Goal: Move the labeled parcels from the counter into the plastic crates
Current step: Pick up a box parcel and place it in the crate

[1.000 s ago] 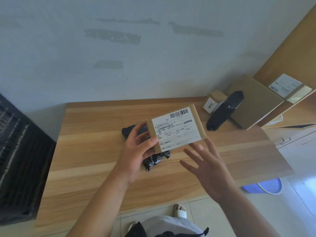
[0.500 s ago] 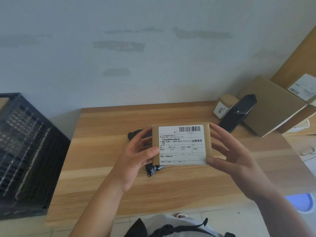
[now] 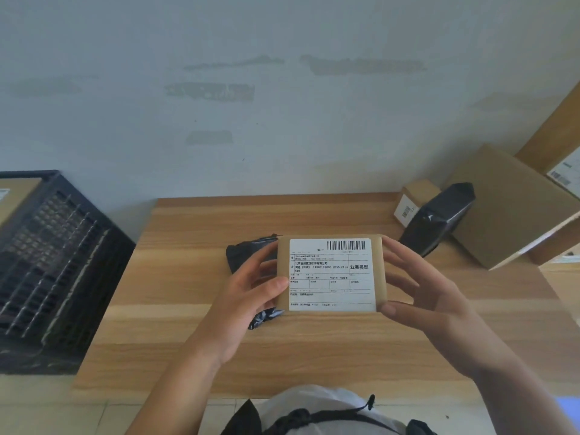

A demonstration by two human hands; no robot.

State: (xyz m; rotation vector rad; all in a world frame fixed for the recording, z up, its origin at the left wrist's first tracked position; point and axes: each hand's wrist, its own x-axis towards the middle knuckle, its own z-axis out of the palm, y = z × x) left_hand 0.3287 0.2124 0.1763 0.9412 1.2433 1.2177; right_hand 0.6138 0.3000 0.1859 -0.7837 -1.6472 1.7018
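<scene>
I hold a small brown cardboard parcel [image 3: 331, 274] with a white barcode label above the middle of the wooden counter [image 3: 194, 312]. My left hand [image 3: 248, 296] grips its left edge and my right hand [image 3: 417, 293] grips its right edge. Under it on the counter lies a black plastic mailer bag [image 3: 248, 251], partly hidden by my left hand and the parcel. A black plastic crate [image 3: 59, 262] stands left of the counter, with a brown box [image 3: 15, 193] showing behind its rim.
At the counter's back right stand a small labeled brown box [image 3: 412, 199], a black bagged parcel [image 3: 439, 218] and a large flat cardboard box [image 3: 514, 205] leaning on a wooden shelf unit. A pale wall rises behind. Tiled floor lies below.
My right hand came in and took hold of the parcel's right edge. The parcel turned level, facing me. The view swung left, showing more of the black crate.
</scene>
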